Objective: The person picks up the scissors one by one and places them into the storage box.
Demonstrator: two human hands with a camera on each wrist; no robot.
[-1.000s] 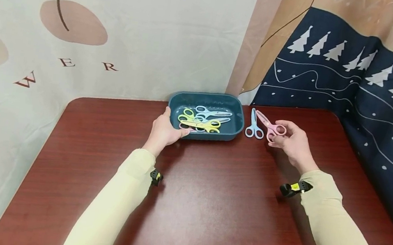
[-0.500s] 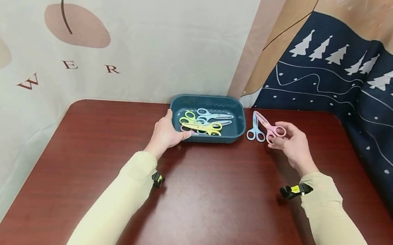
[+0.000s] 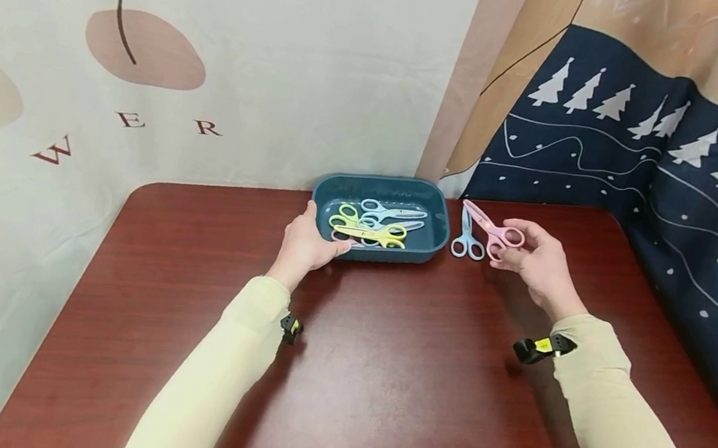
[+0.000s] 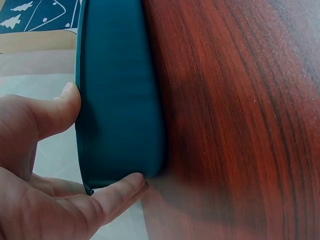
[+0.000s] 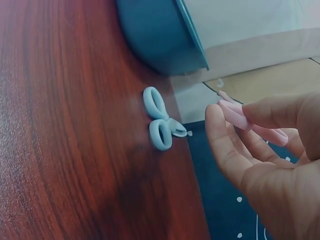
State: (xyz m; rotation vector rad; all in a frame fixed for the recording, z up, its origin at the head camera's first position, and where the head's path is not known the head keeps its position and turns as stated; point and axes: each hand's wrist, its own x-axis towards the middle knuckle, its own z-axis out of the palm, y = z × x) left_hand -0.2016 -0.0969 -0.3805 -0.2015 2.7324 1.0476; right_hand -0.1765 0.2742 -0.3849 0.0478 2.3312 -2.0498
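A teal plastic basin [image 3: 375,253] stands against the back wall, holding several scissors with yellow [image 3: 371,234], green and light blue [image 3: 393,212] handles, plus part of a pink pair. My left hand [image 3: 306,242] grips its left front corner; in the left wrist view the thumb lies on the rim and the fingers along the outer wall. My right hand [image 3: 540,267] pinches pink scissors [image 3: 493,230] by the handle loops, blades pointing up and left. Just left of these, light blue scissors [image 5: 162,120] lie on the table, their blade tip partly hidden behind the pink blades in the head view.
The dark red wooden table [image 3: 379,378] ends close behind the basin, where a pale printed cloth [image 3: 269,76] hangs. A navy cloth with white trees [image 3: 573,146] borders the right side. Black cameras [image 3: 543,347] are strapped to both wrists.
The head view has shifted slightly. Both hands keep their holds, and the pink blades now overlap the light blue blade tip a little more.
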